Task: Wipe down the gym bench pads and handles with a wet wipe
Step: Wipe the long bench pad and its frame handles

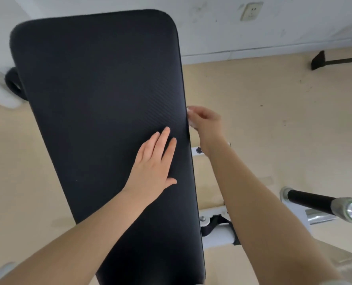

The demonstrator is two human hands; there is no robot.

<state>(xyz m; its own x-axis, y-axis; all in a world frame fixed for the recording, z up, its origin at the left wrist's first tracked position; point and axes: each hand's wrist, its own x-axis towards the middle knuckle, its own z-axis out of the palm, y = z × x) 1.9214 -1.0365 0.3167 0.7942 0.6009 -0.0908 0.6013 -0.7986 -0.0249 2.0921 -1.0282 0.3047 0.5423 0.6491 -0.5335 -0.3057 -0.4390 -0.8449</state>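
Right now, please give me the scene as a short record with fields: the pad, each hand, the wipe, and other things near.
pad: long black bench pad, seen from above
left hand: left hand lies flat on the pad, fingers straight
right hand: right hand at the pad's right edge, fingers curled round the wipe
wipe: white wet wipe, mostly hidden by the fingers, against the pad's side edge
handle: black bar with a metal end, lower right, untouched
frame: white bench frame under the pad
wall: wall socket, upper right

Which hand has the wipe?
The right hand, holding the white wet wipe against the pad's side edge; the left hand lies flat, empty.
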